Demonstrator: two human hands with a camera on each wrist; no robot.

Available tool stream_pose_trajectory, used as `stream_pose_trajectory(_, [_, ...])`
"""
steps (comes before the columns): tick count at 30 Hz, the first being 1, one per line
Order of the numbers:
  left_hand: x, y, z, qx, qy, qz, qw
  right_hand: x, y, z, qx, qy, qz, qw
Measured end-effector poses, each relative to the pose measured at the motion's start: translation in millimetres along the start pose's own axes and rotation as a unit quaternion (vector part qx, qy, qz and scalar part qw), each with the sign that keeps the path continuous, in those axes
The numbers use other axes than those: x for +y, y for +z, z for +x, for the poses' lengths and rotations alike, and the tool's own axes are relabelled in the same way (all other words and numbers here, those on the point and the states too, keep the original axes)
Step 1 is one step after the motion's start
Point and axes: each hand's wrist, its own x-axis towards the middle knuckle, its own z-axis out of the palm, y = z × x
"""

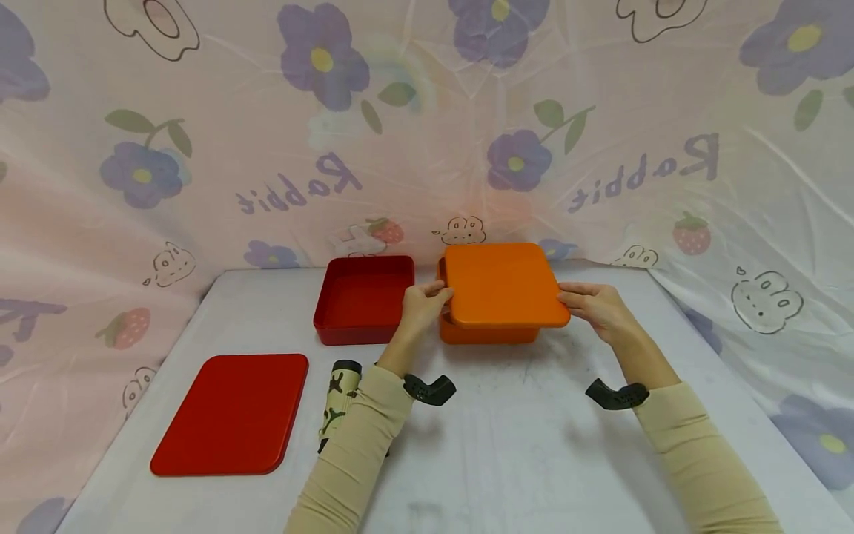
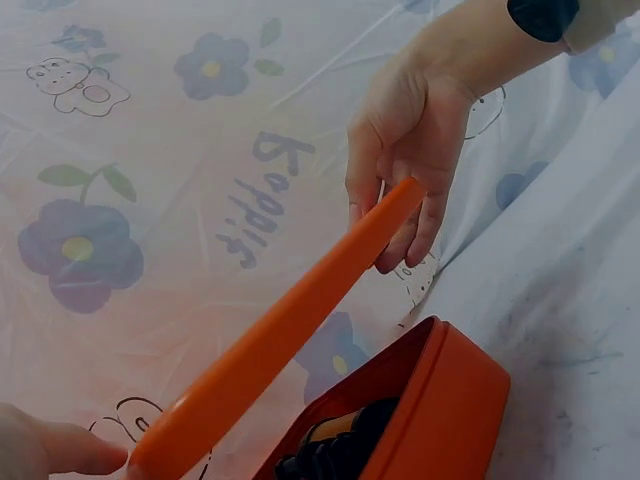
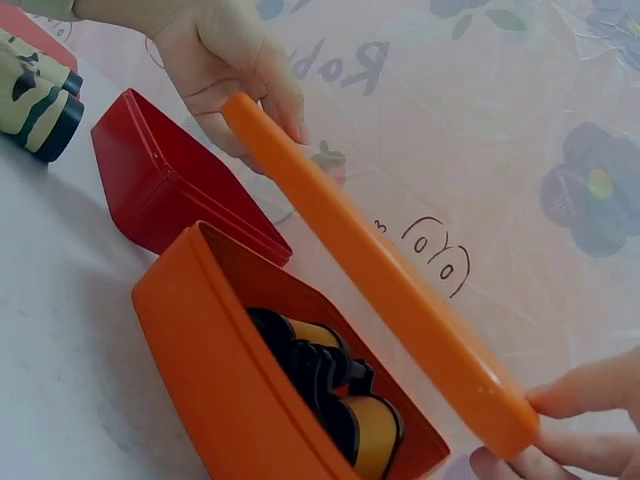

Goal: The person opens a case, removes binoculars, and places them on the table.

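Both hands hold an orange lid (image 1: 503, 285) level above an orange box (image 1: 490, 336). My left hand (image 1: 422, 305) grips its left edge, and my right hand (image 1: 600, 310) has the opposite edge between thumb and fingers. A gap between lid and box shows in both wrist views. Inside the box lie binoculars (image 3: 372, 432) with black parts and yellow-orange barrels, hidden under the lid in the head view. Left of the orange box, an uncovered red box (image 1: 363, 297) stands close to my left hand.
A red lid (image 1: 230, 415) lies flat at the table's left. Camouflage-patterned binoculars (image 1: 339, 397) rest beside it, partly covered by my left forearm. Behind the white table (image 1: 507, 445) hangs a pink printed cloth (image 1: 427, 133).
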Motion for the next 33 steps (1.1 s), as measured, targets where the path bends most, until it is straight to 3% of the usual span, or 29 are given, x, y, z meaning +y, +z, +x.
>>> stream_pose_trajectory(12, [1.9,4.1,-4.1,-0.040,-0.001,0.026,0.9989,3,-17,-9.0,-0.019,0.007,-0.030,0.9994])
stream_pose_trajectory(24, [1.3,10.1,-18.6,-0.076,0.018,0.035,0.9964,1,-32,-25.2,-0.046,0.006,-0.050,0.9977])
stream_pose_trajectory(33, [1.4,14.8,-30.9,-0.075,0.020,0.026,0.9966,5,-43,-29.5,-0.068,0.004,-0.049,0.9964])
